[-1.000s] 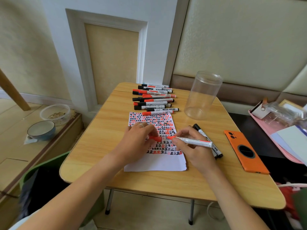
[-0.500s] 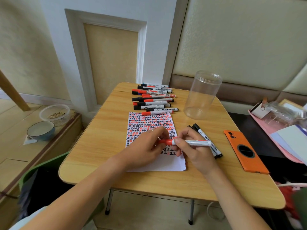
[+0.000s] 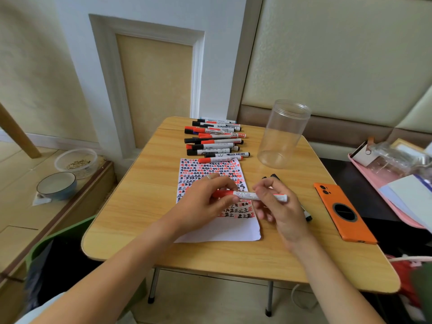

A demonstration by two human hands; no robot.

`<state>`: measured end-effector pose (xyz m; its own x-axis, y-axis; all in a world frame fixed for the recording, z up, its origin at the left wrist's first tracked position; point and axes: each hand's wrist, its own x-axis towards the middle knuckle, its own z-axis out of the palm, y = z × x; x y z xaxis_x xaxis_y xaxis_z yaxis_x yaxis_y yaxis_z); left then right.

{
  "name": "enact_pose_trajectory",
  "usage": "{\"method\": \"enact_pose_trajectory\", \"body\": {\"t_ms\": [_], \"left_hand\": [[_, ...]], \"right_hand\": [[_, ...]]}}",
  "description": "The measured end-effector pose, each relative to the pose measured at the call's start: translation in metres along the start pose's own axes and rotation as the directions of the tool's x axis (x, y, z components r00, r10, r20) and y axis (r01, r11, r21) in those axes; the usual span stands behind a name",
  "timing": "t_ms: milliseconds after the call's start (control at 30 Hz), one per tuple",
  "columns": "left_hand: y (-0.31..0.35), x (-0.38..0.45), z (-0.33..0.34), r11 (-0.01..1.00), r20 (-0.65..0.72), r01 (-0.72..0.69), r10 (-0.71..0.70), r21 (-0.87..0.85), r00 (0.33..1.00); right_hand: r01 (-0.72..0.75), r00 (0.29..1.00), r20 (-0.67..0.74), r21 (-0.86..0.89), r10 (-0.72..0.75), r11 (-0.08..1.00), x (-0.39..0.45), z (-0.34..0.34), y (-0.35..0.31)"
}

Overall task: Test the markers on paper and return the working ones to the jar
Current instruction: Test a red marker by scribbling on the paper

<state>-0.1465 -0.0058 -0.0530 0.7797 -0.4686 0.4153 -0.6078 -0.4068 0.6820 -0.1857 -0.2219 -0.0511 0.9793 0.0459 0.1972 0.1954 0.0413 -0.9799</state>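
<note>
Held marker: a red-capped marker (image 3: 250, 195) with a white barrel and printed label lies level above the paper, cap end at the left, between both hands.
Paper: a white sheet (image 3: 217, 230) lies flat on the wooden table, its far two thirds filled with rows of red and black test marks, its near strip blank.
Marker pile: red-capped and black-capped markers (image 3: 215, 141) lie side by side in a row just beyond the paper's far edge.
Jar: a clear plastic jar (image 3: 282, 134) stands upright, lidless, to the right of the pile, with nothing inside.
Set-aside markers: black markers (image 3: 306, 212) lie right of the paper, mostly hidden by the right hand.
</note>
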Motion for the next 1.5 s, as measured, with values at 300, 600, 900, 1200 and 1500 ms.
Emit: {"method": "enact_pose_trajectory", "body": {"t_ms": [300,600,900,1200,1500], "left_hand": [[0.002,-0.005,0.004,0.979,0.015,0.088,-0.087,-0.186,0.996],[-0.002,-0.004,0.005,0.947,0.076,0.105,-0.086,-0.305,0.993],[-0.002,-0.004,0.004,0.969,0.031,0.024,-0.017,-0.246,0.999],[0.0,-0.005,0.005,0.992,0.05,0.033,-0.027,-0.124,0.998],[-0.04,-0.009,-0.021,0.803,-0.013,0.208,-0.243,0.558,0.97]], "right_hand": [[0.089,0.993,0.098,-0.326,-0.06,0.941,-0.003,0.008,0.01],[0.177,0.972,0.214,-0.394,-0.097,0.902,-0.008,0.006,0.001],[0.175,0.977,0.186,-0.411,-0.106,0.895,-0.01,0.007,0.002],[0.298,0.954,0.171,-0.641,-0.246,0.708,-0.011,0.004,-0.005],[-0.049,0.917,-0.177,-0.94,-0.358,0.338,-0.008,-0.029,0.02]]}}
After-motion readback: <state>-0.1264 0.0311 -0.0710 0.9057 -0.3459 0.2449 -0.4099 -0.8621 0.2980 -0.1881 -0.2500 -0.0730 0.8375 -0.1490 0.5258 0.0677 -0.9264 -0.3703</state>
